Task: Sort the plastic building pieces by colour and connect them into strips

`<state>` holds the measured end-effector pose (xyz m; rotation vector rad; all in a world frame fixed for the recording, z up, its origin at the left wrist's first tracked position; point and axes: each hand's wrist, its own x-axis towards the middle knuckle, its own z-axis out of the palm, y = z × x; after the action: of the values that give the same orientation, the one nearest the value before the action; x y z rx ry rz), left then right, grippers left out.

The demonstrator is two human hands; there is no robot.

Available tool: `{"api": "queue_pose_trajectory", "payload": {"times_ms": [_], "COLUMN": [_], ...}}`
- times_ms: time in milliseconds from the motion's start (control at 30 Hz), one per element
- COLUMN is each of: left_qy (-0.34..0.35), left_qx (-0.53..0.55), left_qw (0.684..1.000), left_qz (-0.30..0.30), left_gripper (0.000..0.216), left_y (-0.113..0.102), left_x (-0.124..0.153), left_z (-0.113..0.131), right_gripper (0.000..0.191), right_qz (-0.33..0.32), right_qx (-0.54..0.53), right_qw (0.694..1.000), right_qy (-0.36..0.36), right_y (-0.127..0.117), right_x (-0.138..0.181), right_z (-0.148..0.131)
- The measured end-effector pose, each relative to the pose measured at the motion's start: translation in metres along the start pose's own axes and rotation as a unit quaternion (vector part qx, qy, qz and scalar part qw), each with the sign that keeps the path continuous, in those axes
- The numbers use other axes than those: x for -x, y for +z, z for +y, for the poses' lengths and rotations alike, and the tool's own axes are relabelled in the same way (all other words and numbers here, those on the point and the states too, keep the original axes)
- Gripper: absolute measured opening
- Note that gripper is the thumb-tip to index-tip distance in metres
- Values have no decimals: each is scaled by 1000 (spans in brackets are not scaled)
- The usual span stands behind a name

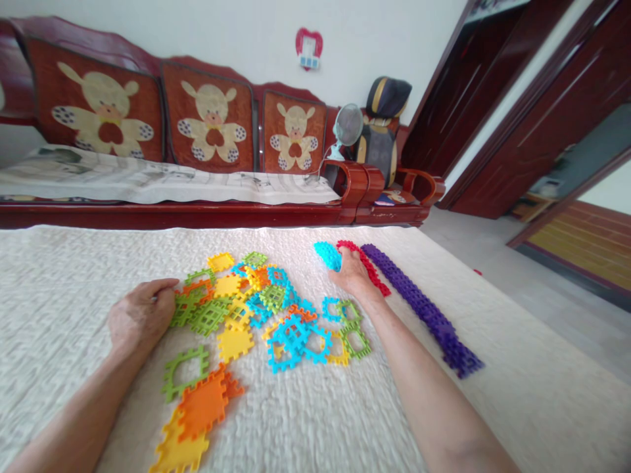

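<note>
My right hand (352, 268) reaches to the far side of the table, its thumb and fingers around the near end of a short row of light-blue interlocking plastic tiles (325, 253). Close beside it lies a row of red tiles (375, 276), partly hidden by that hand. My left hand (142, 314) rests at the left edge of a loose pile, index finger stretched out and the others partly curled, next to green lattice tiles (210, 316). In the pile are blue tiles (293, 334), yellow tiles (235, 343) and orange ones.
A long row of purple tiles (419, 299) runs along the right side. Nearer me lie an orange tile (202, 404), a yellow tile (181, 445) and a green frame tile (170, 378). The table wears a cream quilted cover (59, 289). A wooden sofa (246, 213) stands behind it.
</note>
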<state>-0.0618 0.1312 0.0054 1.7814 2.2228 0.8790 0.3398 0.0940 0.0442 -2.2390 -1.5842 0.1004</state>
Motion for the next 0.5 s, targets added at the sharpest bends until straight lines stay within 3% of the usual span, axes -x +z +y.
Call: {"api": "queue_pose_trajectory", "payload": {"times_ms": [500], "left_qy": [-8], "left_qx": [-4], "left_qw": [1000], "left_qz": [-7], "left_gripper": [41], "left_y": [-4], "left_x": [2], "left_z": [4], "right_gripper": [61], "right_qz": [4], "right_qx": [8], "right_qw": [1000], "right_qy": [-3], "right_y": [5], "right_x": [-3], "right_z": [3]}}
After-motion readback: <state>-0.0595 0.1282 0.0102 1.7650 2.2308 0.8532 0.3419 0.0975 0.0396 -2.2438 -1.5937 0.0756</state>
